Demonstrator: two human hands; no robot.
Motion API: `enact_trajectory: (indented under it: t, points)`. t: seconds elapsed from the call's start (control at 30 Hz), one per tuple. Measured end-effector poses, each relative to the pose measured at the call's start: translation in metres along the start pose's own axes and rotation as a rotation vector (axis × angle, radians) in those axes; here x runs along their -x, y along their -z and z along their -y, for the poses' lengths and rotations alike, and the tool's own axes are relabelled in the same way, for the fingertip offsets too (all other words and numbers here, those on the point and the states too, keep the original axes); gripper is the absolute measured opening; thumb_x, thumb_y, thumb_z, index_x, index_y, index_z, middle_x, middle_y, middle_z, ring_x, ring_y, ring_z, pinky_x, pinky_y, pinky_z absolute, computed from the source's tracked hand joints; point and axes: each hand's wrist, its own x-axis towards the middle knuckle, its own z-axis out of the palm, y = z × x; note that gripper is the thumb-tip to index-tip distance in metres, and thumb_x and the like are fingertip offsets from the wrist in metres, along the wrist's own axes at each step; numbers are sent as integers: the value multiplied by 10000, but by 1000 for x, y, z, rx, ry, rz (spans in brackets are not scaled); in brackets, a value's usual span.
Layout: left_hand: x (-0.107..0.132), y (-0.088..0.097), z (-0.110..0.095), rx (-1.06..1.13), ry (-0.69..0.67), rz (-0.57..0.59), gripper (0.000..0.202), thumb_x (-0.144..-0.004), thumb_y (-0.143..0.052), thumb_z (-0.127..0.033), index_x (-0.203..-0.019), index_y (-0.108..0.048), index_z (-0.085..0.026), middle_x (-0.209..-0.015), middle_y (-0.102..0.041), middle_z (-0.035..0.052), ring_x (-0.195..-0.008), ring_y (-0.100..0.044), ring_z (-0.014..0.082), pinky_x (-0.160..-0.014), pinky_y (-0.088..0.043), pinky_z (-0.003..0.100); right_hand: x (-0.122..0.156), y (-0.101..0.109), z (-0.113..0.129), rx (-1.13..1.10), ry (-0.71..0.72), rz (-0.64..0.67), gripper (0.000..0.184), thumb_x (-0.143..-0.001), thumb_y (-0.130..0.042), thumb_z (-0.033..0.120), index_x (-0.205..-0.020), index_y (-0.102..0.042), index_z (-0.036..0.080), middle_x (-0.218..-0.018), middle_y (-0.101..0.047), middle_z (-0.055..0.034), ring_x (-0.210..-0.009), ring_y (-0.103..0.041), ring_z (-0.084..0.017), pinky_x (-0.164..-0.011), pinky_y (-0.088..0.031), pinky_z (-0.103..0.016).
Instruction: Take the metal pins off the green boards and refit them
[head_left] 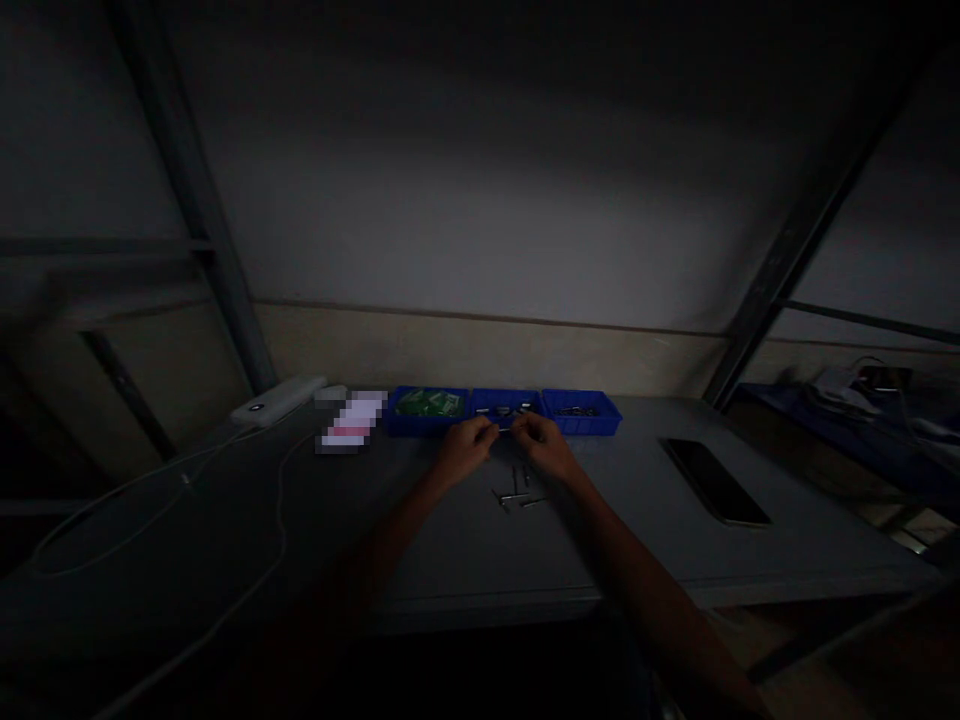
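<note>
a white block sits on the gray table. next, green packs lie in a blue bin. the left hand's fingers pinch a thin shiny piece, just in front of the middle bin. metal bits lie between the arms. the right hand's fingers pinch the piece too. farther right, a dark phone lies flat.

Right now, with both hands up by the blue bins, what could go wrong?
The thin bright piece between the fingertips of the left hand and right hand might slip, perhaps toward the middle blue bin.
Loose metal pieces lie on the table close to the right hand, which could knock them about.
The white cable runs over the table's near edge; the left arm could snag it.
</note>
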Motion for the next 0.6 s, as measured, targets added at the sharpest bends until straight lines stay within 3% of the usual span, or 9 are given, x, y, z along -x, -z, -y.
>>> enact_trajectory:
  t: [0.17, 0.3, 0.47, 0.6]
  points:
    - [1, 4, -1, 19, -42, -64, 158, -794, -461, -255, -797, -574, -144, -530, -508, -37, -499, -475, 106, -488, -310, 204, -1, 0, -1, 5, -51, 15, 297, -813, -442, 420, -689, -516, 161, -584, -431, 29, -571, -395, -105, -530, -302, -223]
    - [2, 4, -2, -9, -55, -67, 150, -781, -486, -251, -842, -575, -146, -459, -420, -68, -434, -409, 96, -458, -264, 207, -3, 0, -4, 46, -65, 5, 334, -820, -411, 435, -659, -512, 160, -573, -425, 29, -569, -398, -107, -528, -299, -226]
    - [2, 2, -1, -7, -12, -45, 247, -810, -467, -366, -782, -590, -153, -467, -461, -48, -473, -466, 115, -463, -292, 214, -3, 0, -7, 18, -35, -18, 308, -793, -461, 438, -670, -507, 160, -615, -461, 24, -600, -424, -111, -569, -331, -230]
    - [0, 2, 1, -48, -6, -9, 287, -843, -404, -323, -682, -571, -155, -464, -473, -32, -500, -489, 122, -476, -314, 215, -2, 1, -7, -2, -25, -14, 296, -794, -471, 436, -715, -526, 156, -612, -449, 28, -584, -412, -106, -564, -325, -227]
